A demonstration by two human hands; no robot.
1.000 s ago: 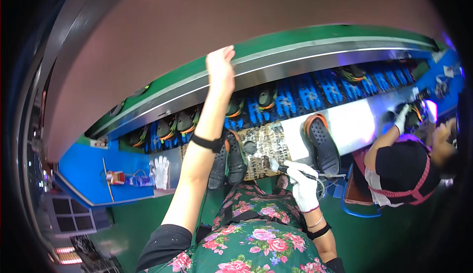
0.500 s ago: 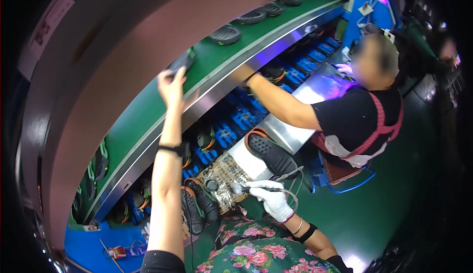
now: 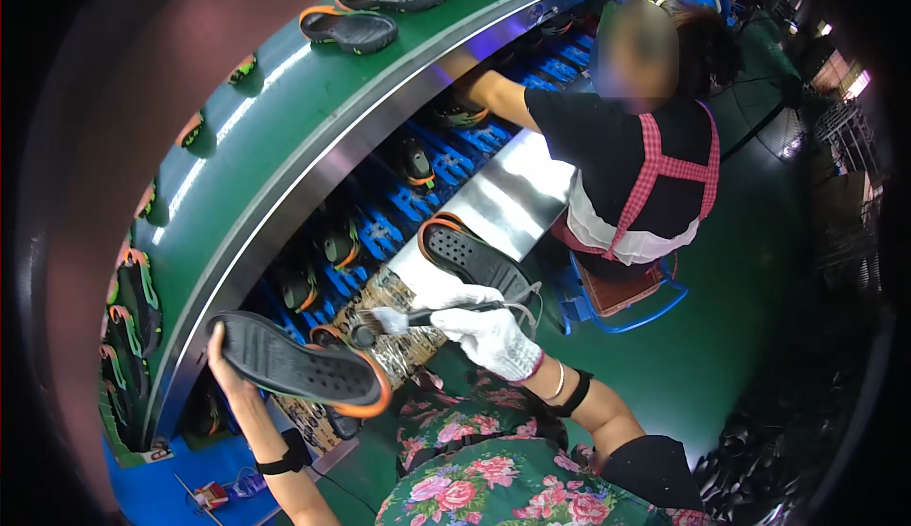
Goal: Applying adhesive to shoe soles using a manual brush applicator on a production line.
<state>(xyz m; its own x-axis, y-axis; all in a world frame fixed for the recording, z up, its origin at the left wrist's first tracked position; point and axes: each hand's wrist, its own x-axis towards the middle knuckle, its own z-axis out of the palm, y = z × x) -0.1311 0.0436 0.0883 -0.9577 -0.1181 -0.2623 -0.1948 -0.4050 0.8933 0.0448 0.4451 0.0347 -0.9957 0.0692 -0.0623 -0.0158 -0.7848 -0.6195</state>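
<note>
My bare left hand (image 3: pixel 225 363) grips the end of a black shoe sole (image 3: pixel 285 360) with an orange rim. The sole's ridged, hole-dotted face is turned up, and it hangs over the worktop and partly covers the things below it. My right hand (image 3: pixel 492 336), in a white knitted glove, is closed around the dark handle of a brush (image 3: pixel 389 321). Pale bristles point left, close to a small dark round pot (image 3: pixel 362 335). A grey cable loops out behind the handle. Another black sole with an orange rim (image 3: pixel 474 258) lies beyond my right hand.
A green conveyor belt (image 3: pixel 285 137) with several black-and-orange soles curves along the left and back. Below its metal edge, a blue rack (image 3: pixel 380 227) holds more soles. A co-worker (image 3: pixel 626 156) sits at the right, one arm reaching under the belt. Stained covering (image 3: pixel 403 350) lies on the worktop.
My left hand has come back from the belt toward me with a sole in it. My right hand still holds the brush, now a little higher and further left. The view has shifted.
</note>
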